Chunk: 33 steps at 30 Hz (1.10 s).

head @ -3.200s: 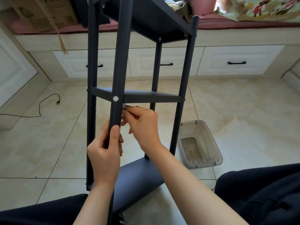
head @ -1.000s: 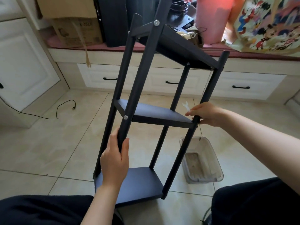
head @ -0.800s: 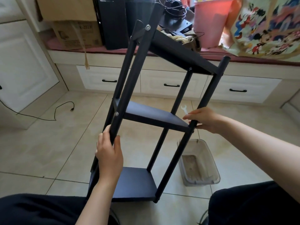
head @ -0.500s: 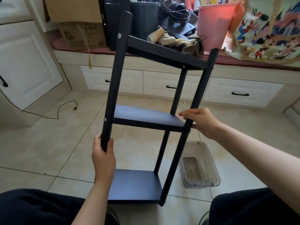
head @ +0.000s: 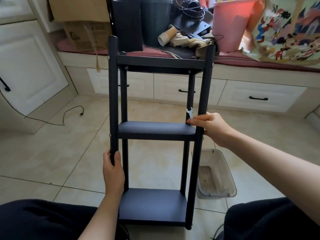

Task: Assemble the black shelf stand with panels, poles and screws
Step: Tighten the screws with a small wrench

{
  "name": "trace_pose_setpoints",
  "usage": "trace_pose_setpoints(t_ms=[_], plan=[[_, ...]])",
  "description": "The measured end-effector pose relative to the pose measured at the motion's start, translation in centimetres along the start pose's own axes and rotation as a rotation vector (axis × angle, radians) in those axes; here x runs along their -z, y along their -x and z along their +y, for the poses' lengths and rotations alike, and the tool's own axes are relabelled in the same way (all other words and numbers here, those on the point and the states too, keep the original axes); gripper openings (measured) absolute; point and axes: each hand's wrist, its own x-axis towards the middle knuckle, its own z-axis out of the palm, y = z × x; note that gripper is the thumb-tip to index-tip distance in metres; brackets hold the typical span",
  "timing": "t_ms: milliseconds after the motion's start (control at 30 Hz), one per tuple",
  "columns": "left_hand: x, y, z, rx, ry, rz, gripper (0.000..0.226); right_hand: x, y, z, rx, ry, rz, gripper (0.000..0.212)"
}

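The black shelf stand [head: 155, 130] stands upright on the tiled floor between my knees, with three panels fixed to its poles by silver screws. My left hand [head: 113, 172] grips the front left pole [head: 112, 94] below the middle panel. My right hand [head: 210, 126] grips the front right pole [head: 205, 87] at the middle panel's level and pinches a small white wrench [head: 190, 113] that sticks up from its fingers.
A clear plastic bin [head: 216, 174] sits on the floor right of the stand. White drawers [head: 259, 97] and a cluttered bench with a cardboard box [head: 83, 32] and pink bucket [head: 230, 23] lie behind. A black cable [head: 69, 113] trails at left.
The stand has turned from a tilted, angled pose to upright and square to me. My right hand moved from beside the left pole's screw to the right pole, keeping the wrench.
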Motion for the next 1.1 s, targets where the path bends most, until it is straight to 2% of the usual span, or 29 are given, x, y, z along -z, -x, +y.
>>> trace_pose_setpoints(t_ms=[333,467,600,700,800,900,967,1033,1100], plan=[[-0.5,-0.8,-0.5,0.012,-0.055,0.033,0.020,-0.4,0.6,-0.5,0.042,0.093,0.028,0.008],[-0.5,-1.5,-0.3,0.080,-0.277,0.136,0.042,-1.2,1.1,-1.7,0.175,0.243,-0.031,0.011],[-0.3,-0.2,-0.3,0.127,-0.446,0.062,0.075,-2.9,1.7,-2.9,0.251,0.212,-0.102,0.010],[-1.6,1.5,1.2,0.018,-0.482,-0.005,0.089,-4.3,2.1,-3.4,0.292,0.202,-0.096,0.006],[-3.6,3.5,4.0,-0.118,-0.271,-0.154,0.071,-5.2,2.2,-3.7,0.301,0.217,-0.069,0.007],[-5.3,7.0,7.6,-0.130,-0.049,-0.342,0.048,-5.6,2.1,-4.1,0.294,0.207,-0.059,0.009],[-6.2,9.0,8.3,-0.124,-0.012,-0.437,0.043,-6.0,2.1,-4.3,0.289,0.193,-0.058,0.009],[-6.6,9.6,7.7,-0.130,-0.019,-0.442,0.043,-6.5,2.0,-4.4,0.297,0.181,-0.059,0.009],[-6.7,9.1,6.7,-0.151,-0.062,-0.392,0.034,-6.9,1.9,-4.4,0.301,0.186,-0.052,0.007]])
